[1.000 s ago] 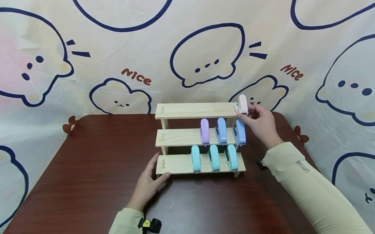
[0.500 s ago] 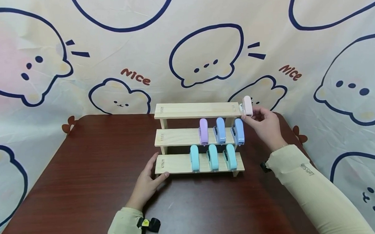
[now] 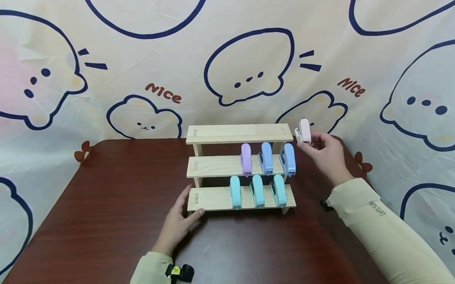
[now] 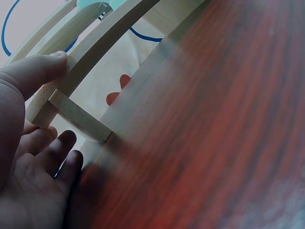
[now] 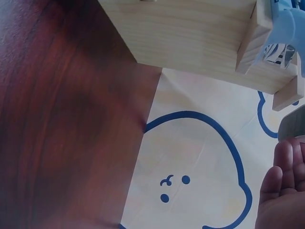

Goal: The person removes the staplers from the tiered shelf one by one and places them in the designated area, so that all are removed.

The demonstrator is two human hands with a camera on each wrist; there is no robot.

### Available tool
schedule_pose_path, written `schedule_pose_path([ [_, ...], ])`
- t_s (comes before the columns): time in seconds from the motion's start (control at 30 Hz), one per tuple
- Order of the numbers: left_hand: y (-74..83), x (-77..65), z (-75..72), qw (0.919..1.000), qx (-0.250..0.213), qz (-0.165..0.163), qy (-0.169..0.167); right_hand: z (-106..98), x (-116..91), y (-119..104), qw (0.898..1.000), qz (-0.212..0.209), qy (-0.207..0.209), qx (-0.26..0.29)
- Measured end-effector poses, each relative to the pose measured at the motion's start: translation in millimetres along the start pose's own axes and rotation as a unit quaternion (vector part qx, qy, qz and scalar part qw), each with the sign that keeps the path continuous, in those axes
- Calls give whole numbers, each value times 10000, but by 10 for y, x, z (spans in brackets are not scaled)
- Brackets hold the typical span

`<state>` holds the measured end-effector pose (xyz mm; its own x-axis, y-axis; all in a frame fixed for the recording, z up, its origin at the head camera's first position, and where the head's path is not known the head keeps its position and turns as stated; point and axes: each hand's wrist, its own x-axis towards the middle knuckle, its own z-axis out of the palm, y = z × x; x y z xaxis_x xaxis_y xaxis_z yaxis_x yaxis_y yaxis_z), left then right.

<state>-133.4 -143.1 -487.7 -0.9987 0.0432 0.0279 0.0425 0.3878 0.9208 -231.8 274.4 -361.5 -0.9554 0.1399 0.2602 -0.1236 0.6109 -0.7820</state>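
My right hand [image 3: 327, 157] pinches a pale pink stapler [image 3: 304, 131] just off the right end of the top board of a three-step wooden rack [image 3: 214, 199]. In the right wrist view its fingers [image 5: 283, 160] show at the right edge, and the stapler is mostly cut off. With the thumb on the front edge and fingers round the end, my left hand [image 3: 177, 225] grips the bottom board's left end. On the middle board stand a purple stapler [image 3: 246, 159] and two blue staplers [image 3: 266, 158]. Three teal staplers [image 3: 235, 192] line the bottom board.
The rack stands toward the back of a dark reddish-brown table [image 3: 114, 229]. Behind and beside the table hangs a pale cloth [image 3: 195, 76] with blue cartoon outlines. A black strap [image 3: 185, 273] is on the left wrist.
The pink stapler has moved right with my right hand, from over the top board's right end to beside it. My left hand keeps its hold on the rack.
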Motion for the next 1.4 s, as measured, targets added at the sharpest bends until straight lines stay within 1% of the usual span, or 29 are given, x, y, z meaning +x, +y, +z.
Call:
schedule_pose_path([
  [0.13, -1, -1, -5, 10000, -31, 15, -10, -1, -8, 45, 10000, -88, 39, -3],
  [0.3, -13, 3, -4, 9999, -160, 15, -35, -5, -19, 101, 9999, -79, 110, -77],
  [0.43, -17, -1, -5, 9998, -190, 40, -33, -25, -35, 147, 9998, 47, 97, -158],
  [0.67, -21, -3, -6, 9988, -447, 201, -91, -49, -68, 246, 9994, 250, 31, -229],
  [0.9, -21, -8, -10, 9986, -482, 214, -101, -49, -97, 323, 9992, 271, 45, -289],
  [1.1, -14, -12, -13, 9988, -432, 194, -92, -36, -103, 418, 9991, 209, 144, -330],
  [1.4, -17, -15, -13, 9985, -495, 220, -84, -57, -129, 540, 9988, 381, 116, -297],
])
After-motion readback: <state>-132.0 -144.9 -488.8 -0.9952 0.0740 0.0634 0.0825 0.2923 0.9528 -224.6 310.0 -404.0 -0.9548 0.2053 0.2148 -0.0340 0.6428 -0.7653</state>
